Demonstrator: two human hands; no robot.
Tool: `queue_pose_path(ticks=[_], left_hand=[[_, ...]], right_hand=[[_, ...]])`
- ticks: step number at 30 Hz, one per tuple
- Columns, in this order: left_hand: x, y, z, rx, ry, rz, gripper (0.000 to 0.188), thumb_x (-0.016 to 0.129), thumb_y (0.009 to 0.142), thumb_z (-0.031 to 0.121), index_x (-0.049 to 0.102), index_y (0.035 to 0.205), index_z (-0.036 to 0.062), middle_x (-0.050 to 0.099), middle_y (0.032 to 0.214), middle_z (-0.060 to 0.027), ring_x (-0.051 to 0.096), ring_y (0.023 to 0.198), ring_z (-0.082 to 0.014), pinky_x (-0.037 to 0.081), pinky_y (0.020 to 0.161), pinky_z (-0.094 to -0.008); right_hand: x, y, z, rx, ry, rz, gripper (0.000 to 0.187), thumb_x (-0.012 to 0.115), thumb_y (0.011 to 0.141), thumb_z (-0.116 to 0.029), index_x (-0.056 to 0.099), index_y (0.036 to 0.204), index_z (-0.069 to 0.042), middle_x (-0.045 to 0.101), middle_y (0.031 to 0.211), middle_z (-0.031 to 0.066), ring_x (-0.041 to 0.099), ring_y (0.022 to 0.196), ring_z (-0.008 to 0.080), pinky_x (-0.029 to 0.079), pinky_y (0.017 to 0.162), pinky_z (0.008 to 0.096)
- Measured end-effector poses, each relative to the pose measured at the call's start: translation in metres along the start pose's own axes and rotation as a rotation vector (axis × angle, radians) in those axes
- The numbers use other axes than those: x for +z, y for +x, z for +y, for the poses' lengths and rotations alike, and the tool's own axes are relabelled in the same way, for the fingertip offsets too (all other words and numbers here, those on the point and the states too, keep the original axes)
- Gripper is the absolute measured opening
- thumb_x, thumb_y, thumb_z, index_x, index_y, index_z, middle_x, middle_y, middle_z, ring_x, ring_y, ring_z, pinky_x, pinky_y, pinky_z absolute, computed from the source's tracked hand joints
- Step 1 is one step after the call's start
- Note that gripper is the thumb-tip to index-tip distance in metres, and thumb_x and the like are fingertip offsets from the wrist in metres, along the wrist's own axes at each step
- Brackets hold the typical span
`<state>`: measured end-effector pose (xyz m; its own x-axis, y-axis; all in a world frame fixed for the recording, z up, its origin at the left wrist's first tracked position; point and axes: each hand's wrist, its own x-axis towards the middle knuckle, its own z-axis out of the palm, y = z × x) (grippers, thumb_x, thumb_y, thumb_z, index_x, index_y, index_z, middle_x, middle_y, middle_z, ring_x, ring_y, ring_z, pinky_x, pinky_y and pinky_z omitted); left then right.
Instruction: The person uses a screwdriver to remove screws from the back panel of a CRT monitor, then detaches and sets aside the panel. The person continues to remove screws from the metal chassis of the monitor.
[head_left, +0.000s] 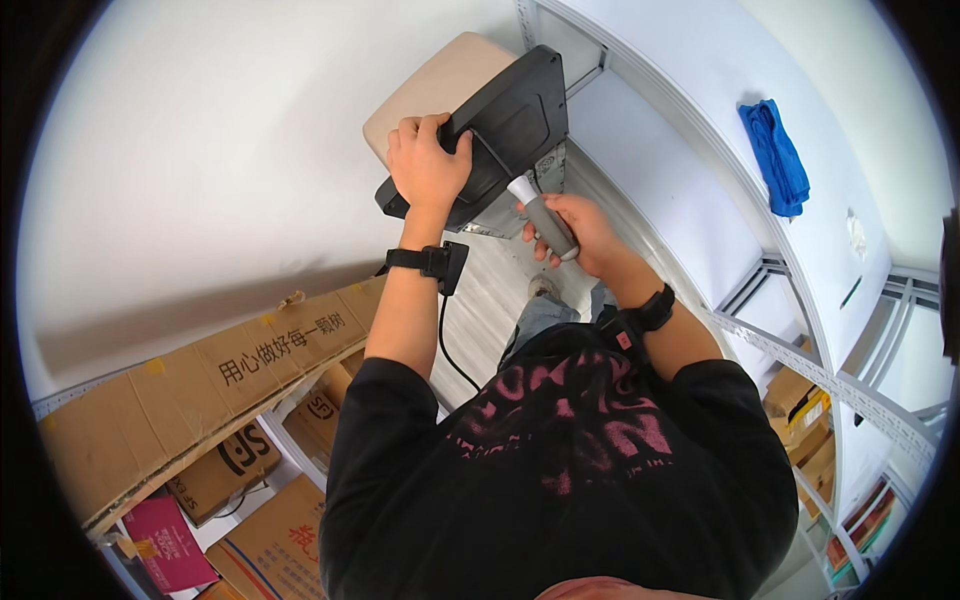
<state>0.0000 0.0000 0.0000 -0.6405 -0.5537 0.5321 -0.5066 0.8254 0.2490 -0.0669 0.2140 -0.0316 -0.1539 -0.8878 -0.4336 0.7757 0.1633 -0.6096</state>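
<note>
In front of me, near the wall, a beige box-like object (440,85) with a black plastic panel (535,100) on one face is tilted up. I cannot make out what kind of object it is. My left hand (425,165) grips the panel's edge, its thumb on the black side and its fingers over toward the beige part. My right hand (580,235) is closed around the grey handle of a screwdriver (545,222). The thin shaft slants up and left across the panel, with its tip close to my left thumb. Whether the tip sits on a screw is too small to tell.
White shelving (650,150) stands on the right, with a folded blue cloth (776,158) on it. At lower left, a long cardboard piece (200,385) lies over shelves with cartons (270,540) and a magenta box (168,542). A black cable (445,340) hangs from my left wristband.
</note>
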Motion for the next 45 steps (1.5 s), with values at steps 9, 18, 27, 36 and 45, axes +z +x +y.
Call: queue_pose_path(ticks=[9,18,27,36,45], left_hand=[[0.004,0.000,-0.001,0.011,-0.040,0.024,0.031,0.077,0.065,0.026,0.067,0.091,0.0131,0.057,0.092,-0.0051,0.053,0.087,-0.0271,0.044,0.076,-0.0382],[0.002,-0.002,0.001,0.011,-0.028,0.027,0.031,0.077,0.065,0.026,0.068,0.091,0.0133,0.058,0.092,-0.0051,0.053,0.087,-0.0267,0.045,0.076,-0.0375],[0.000,-0.003,0.000,0.006,-0.023,0.016,0.033,0.077,0.065,0.027,0.067,0.093,0.0137,0.056,0.094,-0.0047,0.052,0.090,-0.0269,0.042,0.078,-0.0380],[0.003,-0.003,0.000,0.012,-0.037,0.031,0.033,0.077,0.064,0.027,0.067,0.093,0.0138,0.056,0.092,-0.0046,0.052,0.089,-0.0268,0.043,0.077,-0.0385],[0.002,-0.003,0.002,0.025,-0.021,0.045,0.033,0.078,0.064,0.026,0.067,0.092,0.0138,0.056,0.092,-0.0045,0.052,0.088,-0.0268,0.043,0.076,-0.0382]], right_hand=[[0.020,-0.007,-0.003,-0.170,-0.436,0.189,0.040,0.054,0.089,-0.022,0.050,0.123,0.000,0.059,0.083,0.0033,0.058,0.070,0.0104,0.045,0.053,0.0228],[0.014,-0.010,-0.007,-0.161,-0.125,0.038,0.038,0.052,0.090,-0.024,0.054,0.120,0.001,0.059,0.085,0.0064,0.057,0.070,0.0127,0.047,0.056,0.0233],[0.004,-0.003,-0.013,0.024,0.082,-0.056,0.039,0.057,0.086,-0.015,0.053,0.120,0.003,0.059,0.092,0.0073,0.058,0.072,0.0133,0.048,0.056,0.0246],[0.021,-0.005,-0.012,-0.122,-0.282,0.117,0.037,0.056,0.088,-0.020,0.052,0.118,0.002,0.058,0.091,0.0081,0.059,0.071,0.0132,0.051,0.056,0.0265],[0.007,0.001,-0.005,-0.093,-0.178,0.103,0.040,0.054,0.090,-0.023,0.052,0.120,0.003,0.060,0.093,0.0058,0.058,0.071,0.0133,0.051,0.057,0.0272]])
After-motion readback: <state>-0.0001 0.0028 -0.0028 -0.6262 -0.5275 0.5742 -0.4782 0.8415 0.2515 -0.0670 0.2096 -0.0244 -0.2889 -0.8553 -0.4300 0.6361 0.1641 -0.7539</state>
